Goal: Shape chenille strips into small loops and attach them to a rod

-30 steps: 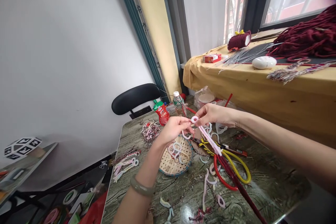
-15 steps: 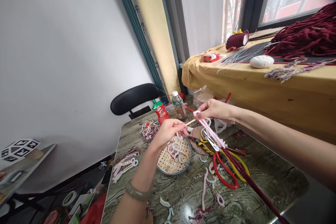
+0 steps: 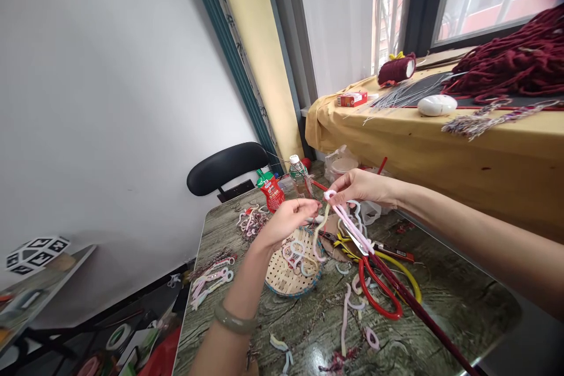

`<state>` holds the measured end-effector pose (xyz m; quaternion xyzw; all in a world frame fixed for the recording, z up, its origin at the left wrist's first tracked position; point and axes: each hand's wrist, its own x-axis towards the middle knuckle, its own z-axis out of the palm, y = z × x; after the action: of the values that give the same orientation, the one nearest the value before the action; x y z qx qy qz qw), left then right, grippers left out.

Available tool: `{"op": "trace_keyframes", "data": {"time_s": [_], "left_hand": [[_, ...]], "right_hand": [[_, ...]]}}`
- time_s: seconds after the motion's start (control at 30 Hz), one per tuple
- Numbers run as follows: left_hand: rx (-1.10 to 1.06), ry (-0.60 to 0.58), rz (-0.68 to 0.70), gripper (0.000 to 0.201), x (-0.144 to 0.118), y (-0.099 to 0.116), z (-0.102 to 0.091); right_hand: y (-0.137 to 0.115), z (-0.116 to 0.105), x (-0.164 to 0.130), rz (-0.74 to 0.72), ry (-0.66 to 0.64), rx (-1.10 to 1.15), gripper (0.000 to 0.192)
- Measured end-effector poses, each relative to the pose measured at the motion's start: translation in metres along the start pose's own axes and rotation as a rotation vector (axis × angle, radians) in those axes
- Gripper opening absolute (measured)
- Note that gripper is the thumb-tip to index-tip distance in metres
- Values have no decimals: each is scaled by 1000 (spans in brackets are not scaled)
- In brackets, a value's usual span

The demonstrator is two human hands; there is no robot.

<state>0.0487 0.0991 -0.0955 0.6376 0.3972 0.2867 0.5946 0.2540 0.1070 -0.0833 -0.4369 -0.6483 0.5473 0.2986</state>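
Note:
My right hand (image 3: 359, 185) pinches the looped top of a pink yarn strand (image 3: 348, 220), which slants down to the right and meets a long dark red cord (image 3: 414, 301). From the same fingertips a pale yellow yarn piece (image 3: 323, 224) dangles, its lower end over the basket's edge. My left hand (image 3: 291, 218) is just left of it, thumb and fingers pinched together; whether anything thin is between them I cannot make out. Below lies a round woven basket (image 3: 282, 283) with pastel yarn loops (image 3: 294, 254). Red-handled scissors (image 3: 379, 299) lie partly behind the pink yarn.
Yellow-handled pliers (image 3: 409, 282) lie beside the scissors. Yarn scraps (image 3: 346, 317) litter the wooden table (image 3: 229, 323). A red bottle (image 3: 271, 192) and a clear bottle (image 3: 299, 176) stand at the back. Dark red yarn (image 3: 520, 64) is heaped on the yellow-covered ledge (image 3: 440, 155).
The pale yellow strand, stretched between both hands before, now hangs loose from my right hand. My left fingers have come off it. My right hand has barely moved.

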Motion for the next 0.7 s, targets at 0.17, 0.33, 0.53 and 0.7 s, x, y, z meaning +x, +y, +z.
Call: {"op": "trace_keyframes", "data": {"time_s": [0.17,0.33,0.53,0.7], "left_hand": [[-53,125,16,19,14,9,19],[-74,260,111,10,20,17,23],[-101,238,143,9,21,25,26],[-95,246,139,10,23,22,26]], "right_hand": [[-4,3,3,2,17,42,21],[-4,-3,-11,-19,16,188,25],[27,23,-27,32,-39,487,44],[55,64,-35,72,-52,675,32]]}}
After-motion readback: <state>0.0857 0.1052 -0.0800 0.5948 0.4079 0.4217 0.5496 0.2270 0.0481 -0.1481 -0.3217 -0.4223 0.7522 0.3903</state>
